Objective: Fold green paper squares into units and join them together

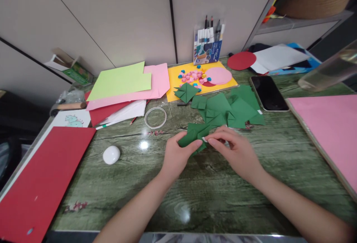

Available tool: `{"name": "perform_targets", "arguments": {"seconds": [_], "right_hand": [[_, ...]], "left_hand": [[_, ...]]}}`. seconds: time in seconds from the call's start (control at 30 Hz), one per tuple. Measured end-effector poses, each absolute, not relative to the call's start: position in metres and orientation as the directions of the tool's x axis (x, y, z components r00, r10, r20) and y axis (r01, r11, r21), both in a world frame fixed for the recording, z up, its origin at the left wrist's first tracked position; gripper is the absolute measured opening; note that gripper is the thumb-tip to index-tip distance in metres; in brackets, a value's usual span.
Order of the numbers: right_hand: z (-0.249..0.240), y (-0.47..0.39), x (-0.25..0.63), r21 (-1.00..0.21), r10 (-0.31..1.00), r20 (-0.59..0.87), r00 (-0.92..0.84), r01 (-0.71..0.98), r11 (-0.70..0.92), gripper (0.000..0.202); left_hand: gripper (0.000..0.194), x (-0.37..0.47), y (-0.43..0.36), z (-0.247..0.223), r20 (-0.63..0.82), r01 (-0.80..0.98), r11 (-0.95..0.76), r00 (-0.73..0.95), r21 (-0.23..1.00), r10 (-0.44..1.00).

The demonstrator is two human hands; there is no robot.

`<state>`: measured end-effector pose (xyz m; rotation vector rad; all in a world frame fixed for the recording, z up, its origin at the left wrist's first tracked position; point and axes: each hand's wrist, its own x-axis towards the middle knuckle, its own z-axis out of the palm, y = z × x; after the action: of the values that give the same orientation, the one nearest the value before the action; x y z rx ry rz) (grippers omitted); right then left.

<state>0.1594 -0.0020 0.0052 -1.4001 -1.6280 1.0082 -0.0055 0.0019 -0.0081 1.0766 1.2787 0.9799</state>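
Between thumb and fingers, my left hand (178, 152) grips a folded green paper piece (195, 133) above the table. My right hand (237, 150) is closed in a pinch on a small white strip (204, 139) at the paper's right side; it looks like tape or a backing piece. Just beyond the hands lie several more folded green papers (217, 105), overlapping one another. A separate green folded piece (186, 92) rests at the front edge of a yellow sheet (174, 75). Left of my hands, a roll of tape (145, 121) lies flat.
A white round object (111, 155) sits on the left, near a red sheet (52, 176). Lime paper (119, 81) tops a stack behind. A phone (269, 93) and pink paper (329, 131) lie right. A marker pack (208, 45) leans on the wall; a clear bottle (329, 68) stands right.
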Motion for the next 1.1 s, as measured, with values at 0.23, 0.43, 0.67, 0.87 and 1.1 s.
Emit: {"name": "perform_targets", "arguments": {"seconds": [0.23,0.43,0.67,0.87,1.1], "right_hand": [[0.0094,-0.0022,0.1589,-0.896,0.991,0.049,-0.128,0.433,0.100,0.012],[0.0082,-0.0033,0.1588,-0.883,0.990,0.073,-0.123,0.454,0.121,0.013],[0.0069,-0.0041,0.1589,-0.854,0.986,0.107,-0.127,0.496,0.156,0.014],[0.0062,-0.0055,0.1590,-0.812,0.981,0.146,-0.129,0.551,0.193,0.015],[0.0098,-0.0035,0.1592,-0.885,0.993,0.038,-0.108,0.458,0.084,0.015]], "left_hand": [[0.026,-0.0060,0.0016,-0.0079,-0.248,0.017,0.248,0.073,0.969,0.966],[0.029,-0.0059,0.0012,-0.0100,-0.250,0.023,0.249,0.066,0.968,0.966],[0.030,-0.0048,0.0004,-0.0094,-0.265,0.006,0.265,0.061,0.964,0.962],[0.028,-0.0036,0.0005,-0.0081,-0.266,0.024,0.265,0.042,0.964,0.963],[0.026,-0.0047,0.0008,-0.0095,-0.253,0.031,0.251,0.048,0.967,0.966]]}}
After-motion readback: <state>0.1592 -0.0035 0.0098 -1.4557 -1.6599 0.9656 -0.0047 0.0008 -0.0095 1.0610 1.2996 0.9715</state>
